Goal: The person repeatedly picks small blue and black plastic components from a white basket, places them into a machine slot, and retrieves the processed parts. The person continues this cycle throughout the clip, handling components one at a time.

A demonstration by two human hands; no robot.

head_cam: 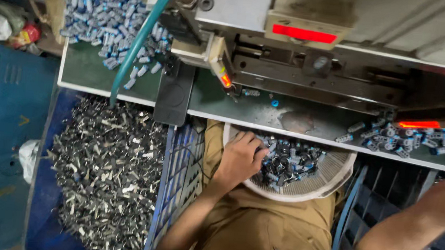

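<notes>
My left hand (240, 156) lies palm down in a round white basket (331, 179) on my lap. Its fingers curl into a heap of small blue-and-grey cylindrical parts (289, 164), and the fingertips are buried in them. I cannot see whether they grip any. My bare right arm (419, 225) crosses the lower right corner; its hand is out of frame. Just above the basket is a metal machine (315, 68) with a red light, standing on a green bench (267, 115).
More blue parts are piled at the bench's back left (103, 10) and right (422, 140). A teal hose (137, 46) hangs over the bench edge. A black flat pad (174, 93) lies there. A heap of dark metal scraps (103, 173) fills a blue crate on my left.
</notes>
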